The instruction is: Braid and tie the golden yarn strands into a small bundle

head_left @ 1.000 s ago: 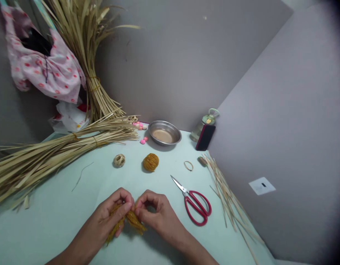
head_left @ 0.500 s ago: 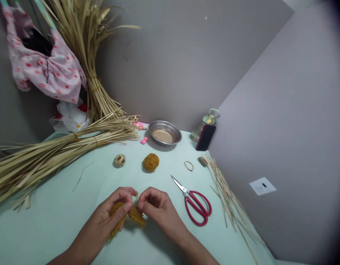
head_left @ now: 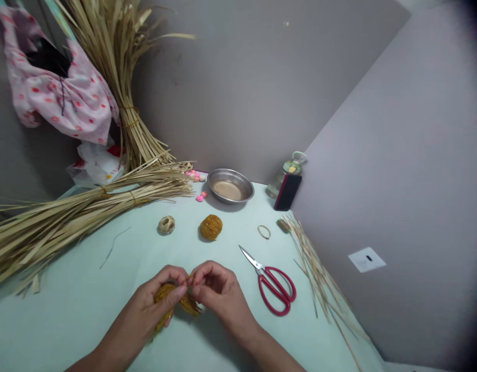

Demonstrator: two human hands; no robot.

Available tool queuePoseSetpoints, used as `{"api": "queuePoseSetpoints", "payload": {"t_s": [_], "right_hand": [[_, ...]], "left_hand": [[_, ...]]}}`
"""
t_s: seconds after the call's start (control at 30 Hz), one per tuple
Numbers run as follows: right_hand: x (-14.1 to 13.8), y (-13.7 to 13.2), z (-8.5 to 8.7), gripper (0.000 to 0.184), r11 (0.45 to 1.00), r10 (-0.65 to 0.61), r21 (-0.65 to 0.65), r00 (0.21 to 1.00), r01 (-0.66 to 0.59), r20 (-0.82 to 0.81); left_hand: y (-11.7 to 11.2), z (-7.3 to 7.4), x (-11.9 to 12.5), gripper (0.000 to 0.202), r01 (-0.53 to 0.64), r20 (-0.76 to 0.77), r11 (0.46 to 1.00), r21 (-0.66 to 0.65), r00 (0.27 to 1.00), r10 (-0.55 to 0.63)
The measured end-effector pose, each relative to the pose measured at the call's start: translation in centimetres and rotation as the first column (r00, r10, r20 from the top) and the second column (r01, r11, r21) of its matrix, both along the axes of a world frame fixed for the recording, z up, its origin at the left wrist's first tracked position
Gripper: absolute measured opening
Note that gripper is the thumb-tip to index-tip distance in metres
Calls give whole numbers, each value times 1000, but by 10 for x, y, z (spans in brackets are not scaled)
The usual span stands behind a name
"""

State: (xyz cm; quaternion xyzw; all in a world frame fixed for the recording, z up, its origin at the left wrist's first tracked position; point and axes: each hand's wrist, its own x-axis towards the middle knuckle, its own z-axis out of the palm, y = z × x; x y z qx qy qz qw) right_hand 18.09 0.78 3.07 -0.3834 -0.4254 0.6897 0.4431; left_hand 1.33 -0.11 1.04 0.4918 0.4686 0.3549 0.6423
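At the table's (head_left: 87, 289) near edge, my left hand (head_left: 161, 299) and right hand (head_left: 217, 292) met fingertip to fingertip, both pinched shut on the golden strips (head_left: 184, 302), whose length ran down-left under my left palm, scissors (head_left: 275, 289) lying right.

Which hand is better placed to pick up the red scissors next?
Right, probably. The right hand is nearer the red scissors, which lie just to its right. The left hand grips most of the golden strand bundle.
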Motion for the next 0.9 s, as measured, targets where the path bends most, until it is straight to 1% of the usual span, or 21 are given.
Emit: {"api": "queuePoseSetpoints", "payload": {"t_s": [0.1,0.23,0.27,0.33,0.4,0.47,0.5,0.53,0.6,0.63,0.7,0.77,0.9], "right_hand": [[0,0,-1,28,999,-4,-45,998,1,-70],[4,2,3,28,983,55,-160,978,-88,-199],[6,3,4,28,980,60,-174,971,-102,-232],[10,6,7,28,983,32,-165,965,-78,-260],[14,10,8,30,990,-25,-141,980,-3,-198],[18,12,9,29,995,-37,-97,998,33,-48],[20,13,9,29,998,-7,-65,999,10,41],[22,12,9,29,999,42,-33,991,-38,125],[24,10,11,31,984,175,-7,950,-179,258],[25,9,11,30,970,237,-15,924,-244,300],[25,6,13,29,950,305,-36,889,-312,342],[25,5,13,26,952,289,-17,884,-305,368],[24,6,11,16,970,173,78,879,-230,445]], "left_hand": [[0,0,0,29,9,-14,1000,-29,1000,-9],[-1,2,0,29,81,49,997,-3,996,-81],[-1,2,1,28,93,65,996,5,993,-93],[-1,1,2,28,98,75,995,9,992,-98],[-1,0,1,28,81,68,997,-8,994,-80],[-1,-1,0,28,65,78,998,-24,995,-63],[-1,-2,0,28,61,88,997,-36,994,-58],[-1,-3,-1,28,56,97,997,-48,994,-51],[-1,-4,-2,28,45,117,997,-57,992,-38],[-1,-4,-3,28,41,122,997,-58,992,-33],[-1,-4,-3,27,32,120,998,-52,992,-25],[0,-4,-2,26,26,98,999,-42,995,-21],[1,-5,-2,26,40,55,999,-28,998,-39]]}}
